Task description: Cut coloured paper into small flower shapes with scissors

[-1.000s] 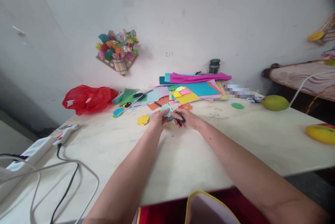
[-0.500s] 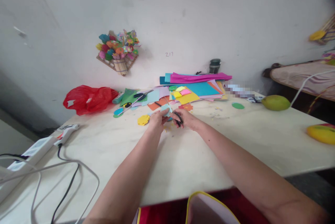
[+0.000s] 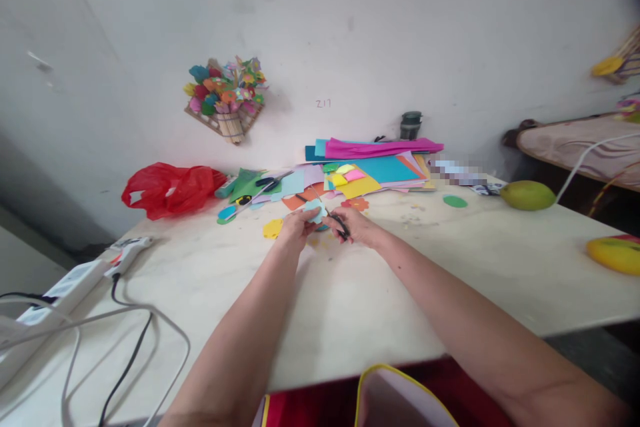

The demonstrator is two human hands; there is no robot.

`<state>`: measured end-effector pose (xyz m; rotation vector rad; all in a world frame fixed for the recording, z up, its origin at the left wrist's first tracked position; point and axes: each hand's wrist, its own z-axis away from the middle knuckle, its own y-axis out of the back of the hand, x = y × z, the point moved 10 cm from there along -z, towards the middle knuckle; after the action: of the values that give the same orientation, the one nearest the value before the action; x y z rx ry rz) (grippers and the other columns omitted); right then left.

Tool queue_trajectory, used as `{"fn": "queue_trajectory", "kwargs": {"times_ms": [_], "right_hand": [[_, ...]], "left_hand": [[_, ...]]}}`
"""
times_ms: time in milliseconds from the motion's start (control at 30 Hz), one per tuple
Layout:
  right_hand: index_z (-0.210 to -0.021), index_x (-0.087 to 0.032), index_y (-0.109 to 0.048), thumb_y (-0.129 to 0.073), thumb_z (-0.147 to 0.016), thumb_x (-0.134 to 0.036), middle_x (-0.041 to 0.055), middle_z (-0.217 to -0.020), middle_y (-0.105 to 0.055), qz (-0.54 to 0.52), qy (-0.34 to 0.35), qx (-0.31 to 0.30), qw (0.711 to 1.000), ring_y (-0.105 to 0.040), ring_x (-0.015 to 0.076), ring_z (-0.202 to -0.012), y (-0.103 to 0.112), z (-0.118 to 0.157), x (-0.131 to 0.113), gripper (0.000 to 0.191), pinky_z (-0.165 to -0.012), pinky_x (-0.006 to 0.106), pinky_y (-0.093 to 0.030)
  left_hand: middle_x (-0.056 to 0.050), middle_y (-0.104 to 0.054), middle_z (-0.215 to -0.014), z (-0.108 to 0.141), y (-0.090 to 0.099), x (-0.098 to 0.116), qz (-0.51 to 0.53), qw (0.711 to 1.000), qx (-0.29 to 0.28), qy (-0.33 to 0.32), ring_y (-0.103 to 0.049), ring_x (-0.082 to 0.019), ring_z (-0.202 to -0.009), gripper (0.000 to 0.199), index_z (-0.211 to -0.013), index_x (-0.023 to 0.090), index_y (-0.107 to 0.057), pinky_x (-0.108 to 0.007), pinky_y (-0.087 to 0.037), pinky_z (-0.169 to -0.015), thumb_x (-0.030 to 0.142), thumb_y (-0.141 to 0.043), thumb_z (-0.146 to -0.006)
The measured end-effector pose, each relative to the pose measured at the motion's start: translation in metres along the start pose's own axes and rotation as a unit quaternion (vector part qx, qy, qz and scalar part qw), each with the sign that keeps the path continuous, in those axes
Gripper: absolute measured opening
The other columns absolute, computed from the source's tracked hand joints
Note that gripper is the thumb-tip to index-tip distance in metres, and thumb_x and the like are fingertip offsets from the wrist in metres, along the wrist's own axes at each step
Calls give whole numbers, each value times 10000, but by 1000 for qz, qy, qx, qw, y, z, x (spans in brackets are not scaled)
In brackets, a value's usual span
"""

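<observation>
Tabletop (image 3: 350, 307): 2 hands, 1 scissors (image 3: 336, 219), 1 cutout (image 3: 315, 212).

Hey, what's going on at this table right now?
A person is cutting paper shapes. The left hand holds a small light blue paper piece above the table, and the right hand works black-handled scissors into it. A yellow paper flower lies just left of the hands, and a stack of coloured paper sheets sits behind them by the wall. A second pair of scissors lies unused near a red plastic bag.
</observation>
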<state>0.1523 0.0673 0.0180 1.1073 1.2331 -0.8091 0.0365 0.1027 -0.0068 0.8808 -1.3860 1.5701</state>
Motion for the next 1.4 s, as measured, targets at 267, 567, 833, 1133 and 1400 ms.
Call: {"fn": "queue_trajectory", "kwargs": {"times_ms": [267,567,833,1133,1400], "right_hand": [[-646,-166,-494,-678,-711,-303,-63,-414,-451,-1,-11,35,999,-396,53,-317,6,0,-3,238,-287,167,-275],[-777,-154,-558,-750,-622,-274,-46,-478,-511,26,-26,120,992,-440,66,-360,39,-1,1,274,-312,171,-271],[-728,-212,-672,-721,-605,-448,47,-764,-673,376,14,189,907,-615,201,-730,76,-7,-2,271,-563,253,-426],[-694,-248,-704,-721,-563,-464,47,-758,-673,483,-74,142,861,-614,223,-774,77,-6,12,254,-583,271,-410],[-833,-235,-709,-644,-658,-279,53,-938,-689,457,-51,144,876,-612,219,-867,74,-6,4,192,-632,264,-429]], "left_hand": [[-32,-638,-637,-4,4,6,-33,998,-38,-27,-591,-117,-551,162,-644,98,-639,-244,-530,-574,112,-752,-529],[-64,-679,-677,-1,-3,6,-52,995,-78,-25,-616,-135,-580,220,-664,88,-675,-244,-517,-588,156,-797,-493],[-96,-691,-695,1,-4,4,-62,995,-74,-6,-623,-148,-569,236,-696,71,-696,-230,-505,-537,138,-798,-494],[-108,-694,-695,-5,-7,-3,-93,992,-85,6,-647,-174,-587,215,-689,81,-692,-230,-516,-511,161,-802,-522],[-107,-703,-732,-4,-10,-9,-120,988,-99,10,-664,-200,-629,273,-691,94,-690,-277,-543,-581,234,-827,-501]]}}
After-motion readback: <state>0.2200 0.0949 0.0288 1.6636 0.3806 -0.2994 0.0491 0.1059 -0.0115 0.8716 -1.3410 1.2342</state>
